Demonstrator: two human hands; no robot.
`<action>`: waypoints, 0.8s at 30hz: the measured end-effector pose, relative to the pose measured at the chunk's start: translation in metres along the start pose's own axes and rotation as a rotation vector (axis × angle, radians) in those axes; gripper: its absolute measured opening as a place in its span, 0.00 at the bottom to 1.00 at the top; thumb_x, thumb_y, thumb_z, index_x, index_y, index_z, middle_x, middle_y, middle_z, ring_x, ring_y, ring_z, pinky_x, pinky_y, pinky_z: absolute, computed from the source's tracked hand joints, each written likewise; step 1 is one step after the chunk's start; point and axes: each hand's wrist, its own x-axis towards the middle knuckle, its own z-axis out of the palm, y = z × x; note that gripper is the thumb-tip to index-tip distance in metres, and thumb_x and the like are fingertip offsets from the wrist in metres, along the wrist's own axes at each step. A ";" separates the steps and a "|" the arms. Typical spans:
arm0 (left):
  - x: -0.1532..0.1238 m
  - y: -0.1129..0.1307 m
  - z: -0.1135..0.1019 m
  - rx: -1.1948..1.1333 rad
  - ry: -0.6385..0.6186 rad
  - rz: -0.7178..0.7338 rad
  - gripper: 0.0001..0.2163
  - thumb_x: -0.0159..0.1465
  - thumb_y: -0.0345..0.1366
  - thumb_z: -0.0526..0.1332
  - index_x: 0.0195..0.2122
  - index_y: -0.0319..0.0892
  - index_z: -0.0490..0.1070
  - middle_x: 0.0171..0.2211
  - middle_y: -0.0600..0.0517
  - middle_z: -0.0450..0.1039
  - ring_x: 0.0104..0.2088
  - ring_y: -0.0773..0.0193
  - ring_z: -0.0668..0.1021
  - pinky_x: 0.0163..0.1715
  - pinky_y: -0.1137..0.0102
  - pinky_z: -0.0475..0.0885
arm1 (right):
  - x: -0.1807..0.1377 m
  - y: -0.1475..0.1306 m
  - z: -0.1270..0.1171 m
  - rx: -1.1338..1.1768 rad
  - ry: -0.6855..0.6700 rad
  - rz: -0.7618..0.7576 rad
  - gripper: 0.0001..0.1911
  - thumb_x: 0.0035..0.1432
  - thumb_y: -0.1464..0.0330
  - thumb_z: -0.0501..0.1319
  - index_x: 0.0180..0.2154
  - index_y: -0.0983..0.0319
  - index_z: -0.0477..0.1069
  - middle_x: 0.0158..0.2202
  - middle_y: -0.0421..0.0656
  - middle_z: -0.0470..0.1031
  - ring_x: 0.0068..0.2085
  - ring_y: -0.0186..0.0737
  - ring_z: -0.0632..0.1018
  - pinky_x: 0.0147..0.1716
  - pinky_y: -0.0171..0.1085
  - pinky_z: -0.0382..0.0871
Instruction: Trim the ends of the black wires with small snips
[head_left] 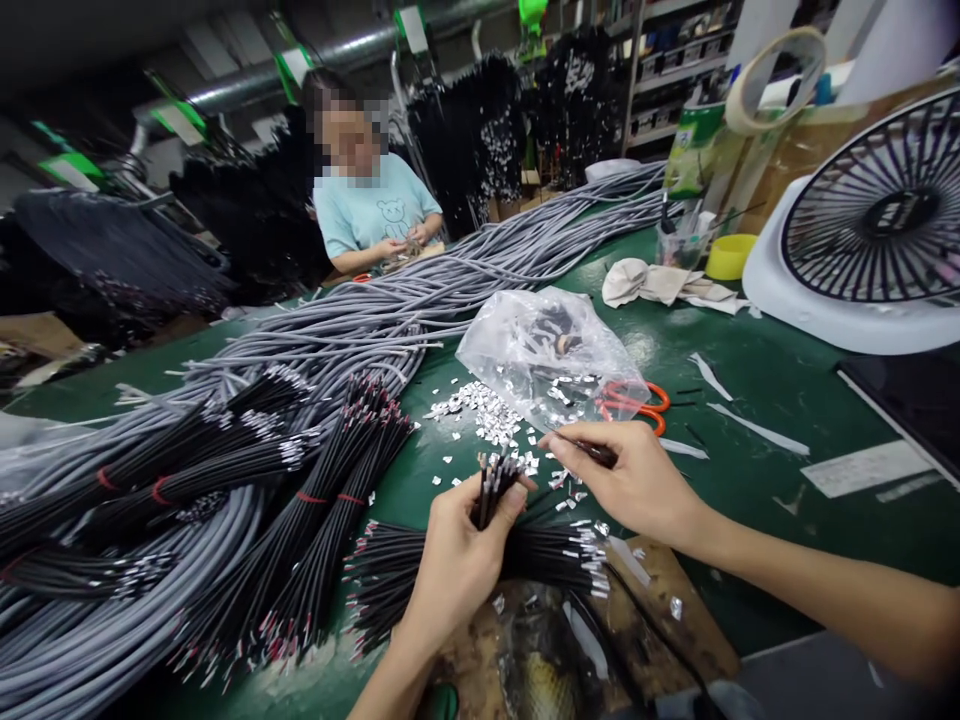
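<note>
My left hand (457, 560) is closed around a small bunch of thin black wires (495, 482), their ends pointing up. Just to its right, my right hand (637, 480) pinches a single black wire (596, 452) lying across its fingers. Small silver metal terminals (487, 415) are scattered on the green table (757, 380) just beyond both hands. More black wires with metal ends (555, 555) lie flat under my hands.
Bundles of black wires (315, 520) tied with red bands and long grey cables (420, 310) fill the left. A clear plastic bag (547, 350), orange scissors (645, 405), a white fan (870, 220) and a tape roll (776, 75) stand right. A person in a light-blue shirt (375, 215) works opposite.
</note>
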 end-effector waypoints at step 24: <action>-0.004 -0.004 -0.007 0.214 0.001 -0.047 0.09 0.54 0.37 0.61 0.21 0.38 0.72 0.18 0.53 0.67 0.22 0.66 0.68 0.20 0.75 0.62 | -0.013 -0.001 0.011 -0.025 -0.217 -0.044 0.10 0.57 0.70 0.53 0.28 0.65 0.71 0.20 0.37 0.66 0.22 0.29 0.62 0.20 0.30 0.53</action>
